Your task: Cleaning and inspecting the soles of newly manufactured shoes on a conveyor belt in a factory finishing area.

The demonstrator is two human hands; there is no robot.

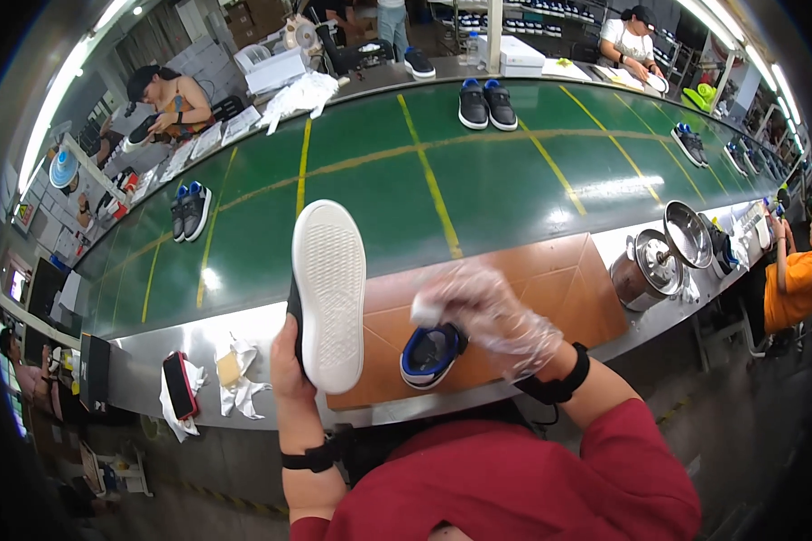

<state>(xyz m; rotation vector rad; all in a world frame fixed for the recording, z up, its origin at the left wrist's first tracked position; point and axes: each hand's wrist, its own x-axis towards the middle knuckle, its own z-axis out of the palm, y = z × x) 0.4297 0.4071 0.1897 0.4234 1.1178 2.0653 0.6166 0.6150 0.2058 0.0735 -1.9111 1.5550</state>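
Observation:
Upright in my left hand (290,356) is a shoe (329,298), its white textured sole turned toward me. My left fingers are closed round its lower side, and little of the dark upper shows. A clear plastic glove covers my right hand (496,316), whose fingers are pinched on a small white wad (422,309), perhaps cloth. The wad is apart from the sole, to its right. Just below that hand, a dark shoe with a blue lining (429,354) rests on the brown board (559,279), partly covered by the glove.
Beyond the board runs a green conveyor belt (361,171) carrying shoe pairs (485,105). At left on the metal bench lie a phone (180,386) and a yellowish block (231,370) on white cloth. Metal pots (642,270) stand at right. Several people work nearby.

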